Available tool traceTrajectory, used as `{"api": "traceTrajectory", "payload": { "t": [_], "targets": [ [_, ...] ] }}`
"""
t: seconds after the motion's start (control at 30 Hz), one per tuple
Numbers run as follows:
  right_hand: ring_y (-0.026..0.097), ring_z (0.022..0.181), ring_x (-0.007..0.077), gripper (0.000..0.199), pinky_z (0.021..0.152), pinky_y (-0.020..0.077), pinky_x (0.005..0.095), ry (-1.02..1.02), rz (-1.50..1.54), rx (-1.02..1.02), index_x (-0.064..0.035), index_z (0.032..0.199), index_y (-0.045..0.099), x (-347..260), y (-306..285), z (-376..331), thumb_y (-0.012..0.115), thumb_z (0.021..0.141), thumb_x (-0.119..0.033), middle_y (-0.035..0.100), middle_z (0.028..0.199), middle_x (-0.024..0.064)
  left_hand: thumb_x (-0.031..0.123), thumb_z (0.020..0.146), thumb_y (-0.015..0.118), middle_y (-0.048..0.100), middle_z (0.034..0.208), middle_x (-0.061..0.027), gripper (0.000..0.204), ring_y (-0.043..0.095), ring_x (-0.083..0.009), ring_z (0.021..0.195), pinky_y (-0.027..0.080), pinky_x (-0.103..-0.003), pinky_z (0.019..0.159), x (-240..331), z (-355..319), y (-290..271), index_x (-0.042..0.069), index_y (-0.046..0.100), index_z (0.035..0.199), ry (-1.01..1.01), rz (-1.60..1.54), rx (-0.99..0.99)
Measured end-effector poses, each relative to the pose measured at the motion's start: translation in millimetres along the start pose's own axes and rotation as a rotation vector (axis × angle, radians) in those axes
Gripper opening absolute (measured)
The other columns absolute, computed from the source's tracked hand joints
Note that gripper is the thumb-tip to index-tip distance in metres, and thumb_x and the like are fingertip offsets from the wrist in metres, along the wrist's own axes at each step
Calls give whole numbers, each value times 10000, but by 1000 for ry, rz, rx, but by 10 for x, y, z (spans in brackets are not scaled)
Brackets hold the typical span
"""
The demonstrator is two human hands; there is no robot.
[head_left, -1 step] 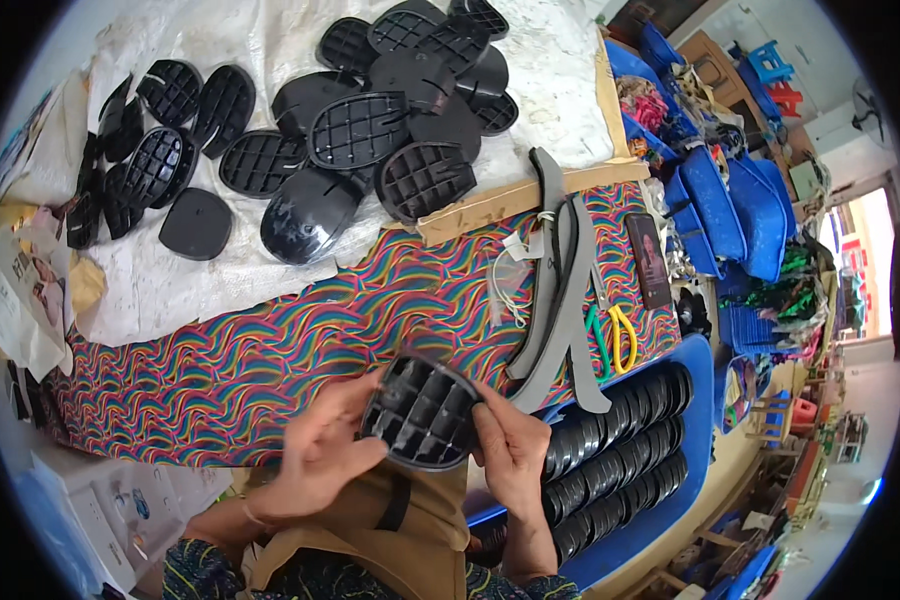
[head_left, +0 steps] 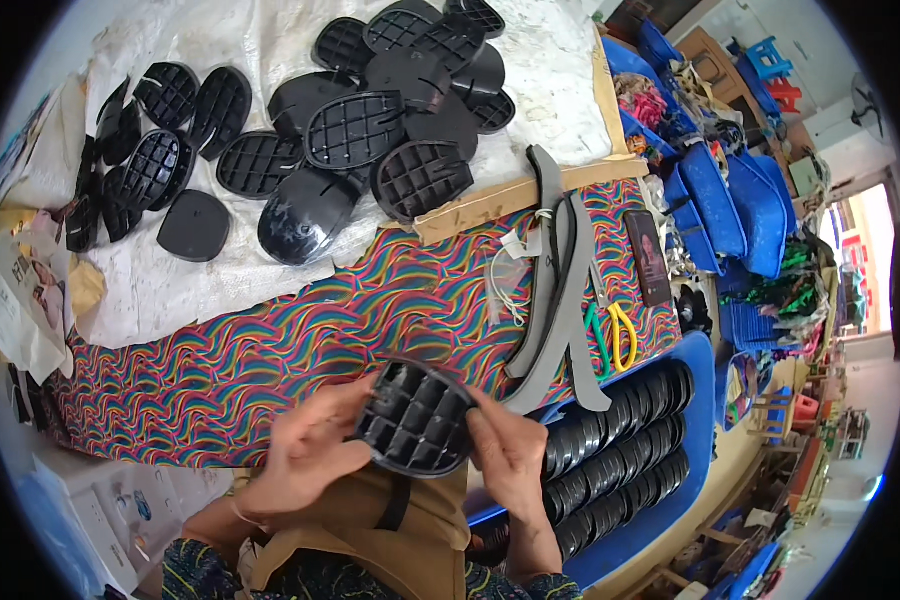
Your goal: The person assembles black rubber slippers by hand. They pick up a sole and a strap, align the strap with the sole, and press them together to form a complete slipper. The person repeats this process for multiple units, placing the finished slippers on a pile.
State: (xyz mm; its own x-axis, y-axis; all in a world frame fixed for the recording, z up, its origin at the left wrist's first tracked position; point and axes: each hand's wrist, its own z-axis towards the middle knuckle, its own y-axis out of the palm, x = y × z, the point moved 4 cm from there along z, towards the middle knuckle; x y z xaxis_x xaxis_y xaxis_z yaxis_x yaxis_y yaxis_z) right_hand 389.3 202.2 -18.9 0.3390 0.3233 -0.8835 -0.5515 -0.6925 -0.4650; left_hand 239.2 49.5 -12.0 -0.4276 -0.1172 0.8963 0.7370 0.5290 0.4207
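Above my lap I hold a black oval plastic piece (head_left: 416,418), its gridded, ribbed hollow side facing up. My right hand (head_left: 511,450) grips its right edge, thumb on the rim and the other fingers mostly hidden beneath. At the left edge, my left hand (head_left: 315,440) has its thumb against the near rim and its fingers at the far rim. More black pieces of this kind lie in a heap (head_left: 355,130) on a white sheet (head_left: 270,290) beyond; some show ribs, others a smooth side.
A patterned cloth (head_left: 230,390) covers the near table. On its right lie grey curved strips (head_left: 555,290), yellow-handled scissors (head_left: 623,338), a green-handled tool (head_left: 597,342) and a phone (head_left: 649,258). A blue tub (head_left: 705,400) beside me holds rows of black pieces (head_left: 610,450). Cardboard (head_left: 500,208) edges the sheet.
The held piece and both hands have shifted very slightly left and down. Nothing was let go or taken up.
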Motion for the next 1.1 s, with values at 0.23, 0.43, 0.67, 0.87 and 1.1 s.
{"api": "traceTrajectory", "payload": {
  "t": [0.23, 0.43, 0.67, 0.87, 1.1],
  "targets": [
    [639, 646, 252, 419, 516, 505, 349, -434, -259, -102, 89, 1239, 571, -202, -60, -47, 629, 827, 46, 630, 816, 161, 222, 905, 666, 681, 1153, -204, 392, 668, -296, 1060, 512, -424, 953, 354, 199, -795, -2, 661, 1226, -50, 407, -140],
    [597, 589, 208, 524, 486, 476, 312, -643, -398, -302, 101, 1228, 544, -406, 283, 31, 650, 729, -20, 549, 786, 103, 253, 799, 801, 697, 1101, -187, 762, 695, -285, 979, 548, -368, 842, 226, 627, -96, -4, 444, 1421, -281, 795, -856],
    [713, 843, 309, 512, 658, 563, 369, -165, -55, -399, -63, 1324, 559, -260, 115, 104, 738, 867, -206, 686, 1100, 178, 183, 813, 756, 668, 940, -236, 710, 674, -386, 789, 517, -445, 659, -14, 568, -15, 68, 427, 1431, -243, 1002, -756],
    [644, 833, 164, 341, 789, 482, 293, 270, 514, -820, -10, 1199, 603, 166, 82, -3, 616, 982, -274, 692, 896, 63, 47, 735, 660, 609, 673, -159, 750, 636, -370, 646, 444, -486, 558, 110, 407, 5, -33, 372, 1423, 13, 1204, -737],
    [553, 765, 37, 119, 654, 414, 217, 537, 428, -589, 4, 961, 686, 106, -208, 145, 686, 918, -107, 645, 815, -13, 4, 712, 634, 586, 635, -141, 837, 613, -350, 578, 432, -469, 508, 112, 297, 47, -68, 272, 1464, 135, 1245, -777]
  ]
}}
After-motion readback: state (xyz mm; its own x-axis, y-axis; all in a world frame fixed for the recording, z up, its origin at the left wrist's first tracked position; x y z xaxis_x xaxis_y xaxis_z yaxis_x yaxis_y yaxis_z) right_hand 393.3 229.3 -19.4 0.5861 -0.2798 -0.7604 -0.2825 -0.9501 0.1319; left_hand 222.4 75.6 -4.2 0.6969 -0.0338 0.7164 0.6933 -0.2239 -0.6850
